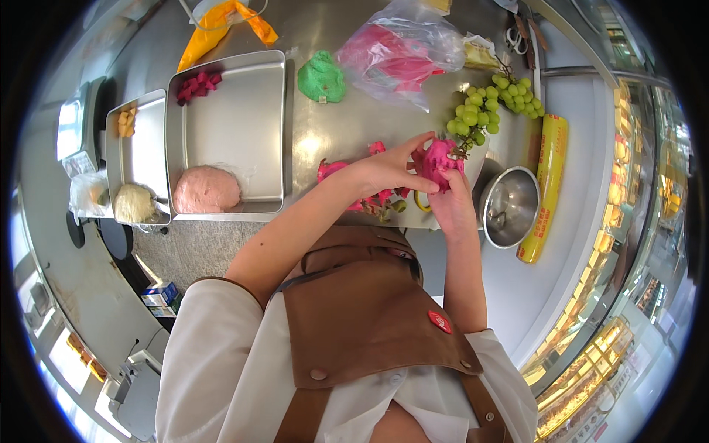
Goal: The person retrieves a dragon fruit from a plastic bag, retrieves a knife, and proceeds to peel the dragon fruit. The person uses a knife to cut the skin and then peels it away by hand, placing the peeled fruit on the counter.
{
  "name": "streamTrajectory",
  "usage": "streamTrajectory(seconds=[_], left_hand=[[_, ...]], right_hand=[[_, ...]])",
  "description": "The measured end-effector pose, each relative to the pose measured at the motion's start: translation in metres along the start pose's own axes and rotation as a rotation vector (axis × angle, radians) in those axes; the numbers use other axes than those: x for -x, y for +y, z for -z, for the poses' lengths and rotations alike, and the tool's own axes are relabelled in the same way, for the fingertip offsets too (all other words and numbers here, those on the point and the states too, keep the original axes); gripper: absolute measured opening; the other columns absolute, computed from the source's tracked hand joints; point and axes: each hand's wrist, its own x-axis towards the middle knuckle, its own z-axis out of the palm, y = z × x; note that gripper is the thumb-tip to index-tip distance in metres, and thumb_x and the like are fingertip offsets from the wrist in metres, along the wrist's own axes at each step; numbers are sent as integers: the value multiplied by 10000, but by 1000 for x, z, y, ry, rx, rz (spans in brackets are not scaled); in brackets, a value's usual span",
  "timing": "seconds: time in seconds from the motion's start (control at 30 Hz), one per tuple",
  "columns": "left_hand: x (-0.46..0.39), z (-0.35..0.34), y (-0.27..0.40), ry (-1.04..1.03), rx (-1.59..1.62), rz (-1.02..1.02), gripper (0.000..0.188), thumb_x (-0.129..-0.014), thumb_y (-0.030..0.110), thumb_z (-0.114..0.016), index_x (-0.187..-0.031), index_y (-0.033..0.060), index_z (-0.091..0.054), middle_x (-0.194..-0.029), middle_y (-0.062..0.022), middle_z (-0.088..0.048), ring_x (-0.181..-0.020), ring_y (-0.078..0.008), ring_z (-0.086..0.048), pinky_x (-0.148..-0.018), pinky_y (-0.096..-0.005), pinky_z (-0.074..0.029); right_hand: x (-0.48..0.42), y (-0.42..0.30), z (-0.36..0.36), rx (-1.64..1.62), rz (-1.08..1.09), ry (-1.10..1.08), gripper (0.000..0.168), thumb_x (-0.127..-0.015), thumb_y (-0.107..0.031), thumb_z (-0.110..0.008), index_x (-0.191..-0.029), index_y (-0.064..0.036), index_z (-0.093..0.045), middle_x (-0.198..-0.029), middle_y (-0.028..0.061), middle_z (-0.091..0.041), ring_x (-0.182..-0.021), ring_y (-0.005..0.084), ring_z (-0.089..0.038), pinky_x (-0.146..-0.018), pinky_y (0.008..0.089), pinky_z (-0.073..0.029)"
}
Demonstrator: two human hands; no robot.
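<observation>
Both hands meet around a magenta dragon fruit, its flesh partly bared, above the near right of the steel table. My left hand spans its left side with thumb and fingers spread around it. My right hand grips it from below and from the right, thumb on the flesh. Pieces of dragon fruit peel lie beneath and left of my left wrist, partly covered by the forearm. A yellow ring-shaped handle shows between the hands and the table edge. Green grapes lie just beyond the fruit.
A large steel tray holds magenta fruit cubes and wrapped pink dough; a smaller tray holds yellow cubes and pale dough. A green cloth, a plastic bag, a steel bowl, a yellow film roll and scissors lie around.
</observation>
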Motion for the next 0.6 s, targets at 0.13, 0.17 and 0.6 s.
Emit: streamTrajectory(seconds=[0.13, 0.17, 0.6], left_hand=[[-3, -12, -6, 101, -306, -180, 1091, -696, 116, -847, -1535, 50, -152, -1343, -146, -465, -1179, -213, -503, -970, -355, -458], [-7, -15, -12, 138, -337, -214, 1077, -689, 105, -848, -1527, 49, -174, -1342, -143, -472, -1188, -210, -502, -970, -355, -458], [-16, -31, -44, 93, 909, 25, 677, -970, 600, -406, -1388, 71, -469, -1371, -113, -543, -1289, -256, -485, -1115, -430, -341]], right_hand=[[7, -4, -3, -97, -73, 14, 428, -914, -148, -538, -1315, -10, -482, -1236, 115, -601, -1143, 237, -569, -1001, 388, -440], [8, -3, 0, -94, -78, 39, 429, -915, -152, -537, -1318, -16, -480, -1247, 117, -596, -1150, 244, -567, -1004, 391, -439], [25, -3, -11, -218, -88, -4, 443, -973, -249, -472, -1345, -11, -447, -1365, 138, -535, -1274, 272, -514, -1077, 436, -410]])
